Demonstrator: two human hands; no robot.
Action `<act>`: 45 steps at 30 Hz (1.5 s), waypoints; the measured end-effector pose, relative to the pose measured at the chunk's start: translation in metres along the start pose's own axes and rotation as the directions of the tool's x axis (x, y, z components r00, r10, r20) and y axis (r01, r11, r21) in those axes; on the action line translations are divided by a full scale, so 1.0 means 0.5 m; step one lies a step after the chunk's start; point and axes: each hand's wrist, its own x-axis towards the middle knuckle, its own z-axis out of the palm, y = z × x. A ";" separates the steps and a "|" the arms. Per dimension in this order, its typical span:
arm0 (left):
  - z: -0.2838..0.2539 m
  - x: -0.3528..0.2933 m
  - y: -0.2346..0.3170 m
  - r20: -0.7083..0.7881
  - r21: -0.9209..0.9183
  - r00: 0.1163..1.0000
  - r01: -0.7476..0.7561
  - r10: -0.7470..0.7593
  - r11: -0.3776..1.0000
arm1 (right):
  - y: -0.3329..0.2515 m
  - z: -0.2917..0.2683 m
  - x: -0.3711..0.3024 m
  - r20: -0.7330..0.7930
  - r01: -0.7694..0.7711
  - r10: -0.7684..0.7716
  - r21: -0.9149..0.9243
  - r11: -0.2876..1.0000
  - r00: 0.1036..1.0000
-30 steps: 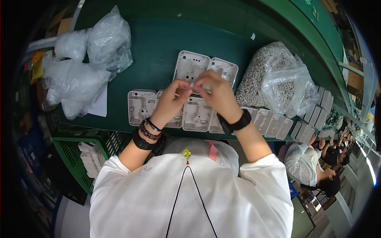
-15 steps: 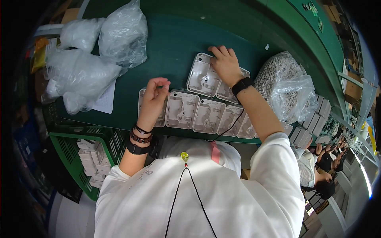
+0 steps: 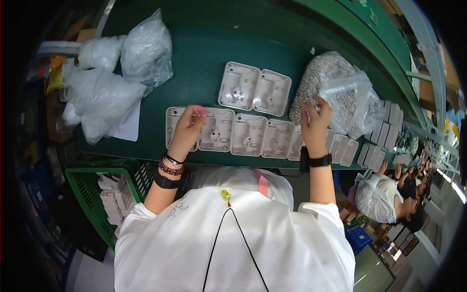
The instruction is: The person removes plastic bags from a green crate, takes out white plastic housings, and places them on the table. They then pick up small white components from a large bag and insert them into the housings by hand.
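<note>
A row of several white plastic housings [image 3: 248,136], shallow and open-topped, runs along the table's near edge. Two more housings [image 3: 272,92] lie side by side behind the row. Over the row's left end is my left hand [image 3: 188,127], its fingers curled in toward the thumb; whatever they pinch, if anything, is too small to make out. My right hand [image 3: 315,120] is above the right part of the row, thumb and fingers apart, nothing seen between them. Just beyond it stands an open clear bag [image 3: 321,73] full of small whitish parts.
Clear plastic bags [image 3: 146,51] and a white sheet [image 3: 129,124] lie at the left of the green table [image 3: 199,63]. A green crate [image 3: 87,194] with white pieces stands below left. Stacked white boxes [image 3: 384,124] are at the right, with other people [image 3: 389,194] beyond.
My right hand has left the two rear housings and come nearer, to beside the bag of small parts. My left hand stays over the row's left end.
</note>
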 end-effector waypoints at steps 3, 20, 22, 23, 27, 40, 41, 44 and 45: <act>0.033 0.003 -0.002 0.084 0.040 0.995 -0.064 0.060 0.997 | 0.078 -0.077 -0.095 -0.039 -0.202 0.199 -0.122 0.972 0.979; 0.487 -0.069 0.051 0.121 0.297 0.990 -0.105 0.072 0.949 | 0.734 -0.127 -0.059 0.123 -0.313 0.356 -0.274 0.909 0.926; 0.565 -0.091 0.069 0.134 0.316 0.990 -0.081 0.040 0.945 | 0.734 -0.102 -0.060 0.110 -0.304 0.364 -0.358 0.883 0.925; 0.600 -0.101 0.085 0.157 0.357 0.986 -0.105 0.051 0.928 | 0.730 -0.093 -0.067 0.111 -0.298 0.368 -0.398 0.868 0.923; 0.681 -0.102 0.121 0.213 0.466 0.974 -0.164 0.070 0.869 | 0.752 -0.062 -0.058 0.332 -0.262 0.288 -0.121 0.957 0.898; 0.749 -0.100 0.137 0.232 0.529 0.971 -0.173 0.055 0.831 | 0.790 -0.085 -0.023 0.251 -0.187 0.220 -0.149 0.971 0.943; 0.755 -0.104 0.138 0.252 0.525 0.966 -0.180 0.051 0.832 | 0.793 -0.081 -0.024 0.222 -0.167 0.200 -0.158 0.973 0.954; 0.780 -0.119 0.141 0.290 0.530 0.955 -0.217 0.065 0.820 | 0.794 -0.087 -0.028 0.192 -0.151 0.178 -0.145 0.978 0.965; 0.785 -0.124 0.143 0.311 0.529 0.947 -0.237 0.073 0.815 | 0.794 -0.093 -0.030 0.197 -0.155 0.179 -0.131 0.979 0.964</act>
